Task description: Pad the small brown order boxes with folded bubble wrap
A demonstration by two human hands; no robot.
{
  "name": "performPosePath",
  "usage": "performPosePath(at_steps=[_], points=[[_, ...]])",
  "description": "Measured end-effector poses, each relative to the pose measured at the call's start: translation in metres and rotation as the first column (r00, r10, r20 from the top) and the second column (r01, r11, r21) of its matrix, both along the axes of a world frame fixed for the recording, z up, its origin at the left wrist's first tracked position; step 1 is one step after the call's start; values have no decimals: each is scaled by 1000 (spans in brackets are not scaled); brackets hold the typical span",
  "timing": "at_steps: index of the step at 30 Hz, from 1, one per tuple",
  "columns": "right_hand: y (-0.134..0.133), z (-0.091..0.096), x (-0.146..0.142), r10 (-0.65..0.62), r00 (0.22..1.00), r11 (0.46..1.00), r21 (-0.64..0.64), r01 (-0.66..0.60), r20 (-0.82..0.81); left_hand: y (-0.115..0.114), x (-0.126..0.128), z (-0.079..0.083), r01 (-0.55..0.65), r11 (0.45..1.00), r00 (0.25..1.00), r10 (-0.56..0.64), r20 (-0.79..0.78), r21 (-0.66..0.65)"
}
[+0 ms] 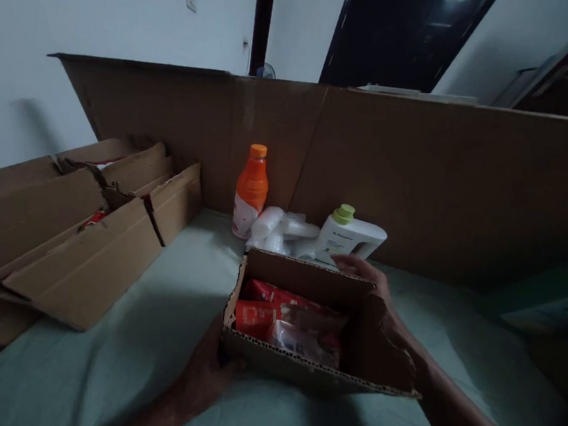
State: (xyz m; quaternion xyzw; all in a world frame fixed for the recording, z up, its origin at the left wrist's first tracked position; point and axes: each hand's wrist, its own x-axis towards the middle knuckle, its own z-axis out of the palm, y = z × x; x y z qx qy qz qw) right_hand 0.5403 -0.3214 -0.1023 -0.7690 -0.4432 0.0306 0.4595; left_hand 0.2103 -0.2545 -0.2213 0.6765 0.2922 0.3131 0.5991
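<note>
An open cardboard box [294, 368] with ragged cut edges is between my hands, tilted so its inside shows. Red packets [256, 317] and a clear plastic-wrapped packet [296, 340] lie in it. My left hand [208, 373] grips the near left corner, its fingers partly hidden under the box. My right hand [366, 274] reaches round the right end, fingers at the outside of the far wall and partly hidden. Just beyond the box stand an orange bottle [252, 186], some bubble wrap [277, 229] and a white jug with a green cap [349, 236].
Several cardboard boxes [93, 261] with red items inside stand at the left. A tall cardboard panel [418, 179] runs along the back of the cloth-covered surface [152, 334]. A dark green object [547, 298] is at the right edge, too dim to make out.
</note>
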Motion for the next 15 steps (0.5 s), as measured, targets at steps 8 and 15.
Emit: performPosePath(at_steps=[8,15], points=[[132,8,29,210,913,977,-99,-187,351,4,6,10,51,999,998,-52,-39,-6],[29,4,29,-59,945,998,23,55,323,2,1,7,10,993,998,-3,-55,116]])
